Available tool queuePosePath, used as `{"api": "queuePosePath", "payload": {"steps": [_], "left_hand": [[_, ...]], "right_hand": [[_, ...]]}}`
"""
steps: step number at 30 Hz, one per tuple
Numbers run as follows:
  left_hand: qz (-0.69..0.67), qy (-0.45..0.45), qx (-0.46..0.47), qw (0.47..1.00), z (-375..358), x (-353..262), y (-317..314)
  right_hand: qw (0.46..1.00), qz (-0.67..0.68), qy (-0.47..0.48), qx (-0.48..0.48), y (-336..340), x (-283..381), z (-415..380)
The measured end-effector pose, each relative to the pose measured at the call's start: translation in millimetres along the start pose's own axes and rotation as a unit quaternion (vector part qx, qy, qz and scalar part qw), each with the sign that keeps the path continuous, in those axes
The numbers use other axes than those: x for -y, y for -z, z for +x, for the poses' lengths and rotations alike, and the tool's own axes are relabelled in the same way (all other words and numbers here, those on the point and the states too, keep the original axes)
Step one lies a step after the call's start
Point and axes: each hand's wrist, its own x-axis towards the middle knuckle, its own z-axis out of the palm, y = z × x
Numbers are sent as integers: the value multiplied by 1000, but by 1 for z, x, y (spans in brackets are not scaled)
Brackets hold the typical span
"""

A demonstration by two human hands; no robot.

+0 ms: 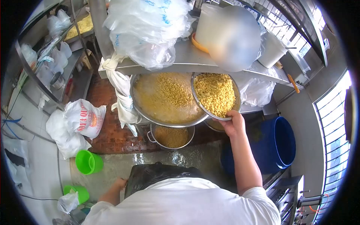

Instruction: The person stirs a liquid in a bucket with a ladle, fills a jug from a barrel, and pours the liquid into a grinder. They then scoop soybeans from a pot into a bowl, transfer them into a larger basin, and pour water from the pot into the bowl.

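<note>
My right hand (234, 124) grips the near rim of a round metal bowl (238, 103) full of yellow beans (215, 93). This bowl is tilted against the right side of a wide metal basin (165, 123). Cloudy liquid with foam fills the basin, and a heap of beans (173, 89) shows in its middle. Down at my left side, my left hand (120, 183) is beside the black apron (161, 174); its fingers are too small and partly hidden to read.
Plastic bags (148, 30) and a white bucket (273, 48) stand on the metal shelf (180, 60) above. Below is a pot of brown grains (171, 137). Blue barrels (279, 142) stand right; green buckets (89, 162) and white sacks (84, 118) sit left.
</note>
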Motion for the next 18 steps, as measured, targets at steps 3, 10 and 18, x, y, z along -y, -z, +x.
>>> {"api": "queuePosePath", "payload": {"steps": [3,10,18], "left_hand": [[33,-22,-7,999,-8,-3,6],[-41,22,-2,999,-6,13,-2],[122,-2,17,992,44,-22,-3]], "right_hand": [[1000,-6,-7,6,5,-6,-8],[996,-26,25,-76,70,-14,-64],[980,-47,24,-194,163,-31,-117]]}}
